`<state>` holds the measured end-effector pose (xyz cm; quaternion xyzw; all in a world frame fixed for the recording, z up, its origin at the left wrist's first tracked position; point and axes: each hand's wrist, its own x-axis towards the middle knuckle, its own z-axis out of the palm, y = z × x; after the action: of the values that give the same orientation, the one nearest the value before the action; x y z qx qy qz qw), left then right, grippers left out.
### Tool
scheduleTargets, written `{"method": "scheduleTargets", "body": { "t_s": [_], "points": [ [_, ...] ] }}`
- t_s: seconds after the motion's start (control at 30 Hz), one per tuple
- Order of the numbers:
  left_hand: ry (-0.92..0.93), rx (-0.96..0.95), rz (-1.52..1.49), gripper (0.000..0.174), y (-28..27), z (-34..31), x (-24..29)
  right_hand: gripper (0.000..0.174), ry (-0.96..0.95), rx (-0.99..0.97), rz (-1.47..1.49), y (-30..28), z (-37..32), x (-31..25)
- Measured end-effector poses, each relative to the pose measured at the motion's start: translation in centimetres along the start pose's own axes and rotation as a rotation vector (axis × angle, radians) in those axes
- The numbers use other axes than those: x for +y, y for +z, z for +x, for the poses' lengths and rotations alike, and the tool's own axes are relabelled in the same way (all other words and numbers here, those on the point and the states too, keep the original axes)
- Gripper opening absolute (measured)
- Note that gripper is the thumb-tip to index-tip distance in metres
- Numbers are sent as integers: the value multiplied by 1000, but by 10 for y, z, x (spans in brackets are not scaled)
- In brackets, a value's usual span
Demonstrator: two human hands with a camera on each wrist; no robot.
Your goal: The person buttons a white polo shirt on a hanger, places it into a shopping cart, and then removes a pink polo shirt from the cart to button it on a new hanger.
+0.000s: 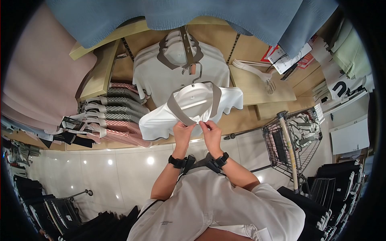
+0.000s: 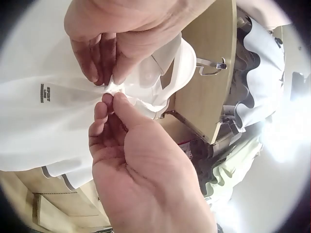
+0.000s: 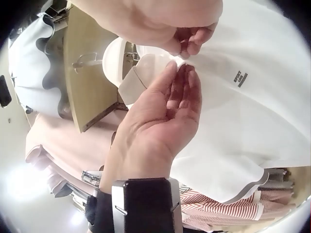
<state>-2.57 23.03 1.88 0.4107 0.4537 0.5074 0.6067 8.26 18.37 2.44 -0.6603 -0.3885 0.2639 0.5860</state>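
A white polo shirt point(image 1: 159, 119) with a taupe collar point(image 1: 216, 102) hangs on a white hanger point(image 3: 112, 62) in front of me, its metal hook point(image 1: 198, 68) upward. My left hand point(image 1: 183, 133) and right hand point(image 1: 211, 134) meet at the front placket, just below the collar. Thumb and fingers of each hand pinch the white cloth there, fingertips almost together. The pinched spot is mostly covered by the fingers. Small dark print point(image 2: 44, 93) shows on the chest of the shirt.
Behind it hang more polo shirts point(image 1: 148, 72). Striped shirts point(image 1: 124, 110) hang at left, and blue garments point(image 1: 173, 14) overhead. A wooden shelf point(image 1: 257, 86) holds white hangers point(image 1: 255, 69) at right. A wire cart point(image 1: 273, 148) with clothes stands right; dark trousers point(image 1: 333, 184) hang behind it.
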Motion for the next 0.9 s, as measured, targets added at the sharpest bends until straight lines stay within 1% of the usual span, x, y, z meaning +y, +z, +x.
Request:
{"method": "scheduleTargets", "body": {
  "t_s": [0.07,0.13,0.17,0.23,0.27,0.33,0.37,0.43,0.47,0.53,0.57,0.67,0.73,0.87,0.9],
  "points": [
    [8,7,27,17,1,-2,5,16,-45,6,-1,2,1,1],
    [-19,23,197,17,2,-5,12,15,-59,20,-8,5,2,0],
    [-26,18,198,17,2,-5,7,14,-74,30,-11,5,0,1],
    [56,2,103,18,2,-1,3,13,-89,23,-23,4,2,1],
    [55,3,104,18,1,0,1,12,-102,13,-33,5,2,1],
    [109,5,239,18,0,0,3,11,-104,9,-47,6,3,1],
    [108,6,239,18,1,-1,3,11,-108,6,-62,6,3,2],
    [178,45,245,16,4,-1,5,11,-132,10,-80,9,4,4],
    [180,42,245,16,4,-1,6,10,-154,16,-100,10,4,5],
    [155,47,385,19,3,-2,7,10,-166,20,-127,10,4,0],
    [157,44,386,19,3,-2,6,11,-178,22,-155,11,4,-2],
    [210,70,396,19,4,-4,5,9,-199,40,-164,12,2,-6],
    [249,122,446,20,7,-7,10,9,-205,45,-158,12,1,-7],
    [251,121,500,22,5,-5,6,8,-231,74,-157,13,-2,-9],
    [285,110,521,22,5,-5,6,8,-230,72,-157,13,-2,-10]
  ]
}}
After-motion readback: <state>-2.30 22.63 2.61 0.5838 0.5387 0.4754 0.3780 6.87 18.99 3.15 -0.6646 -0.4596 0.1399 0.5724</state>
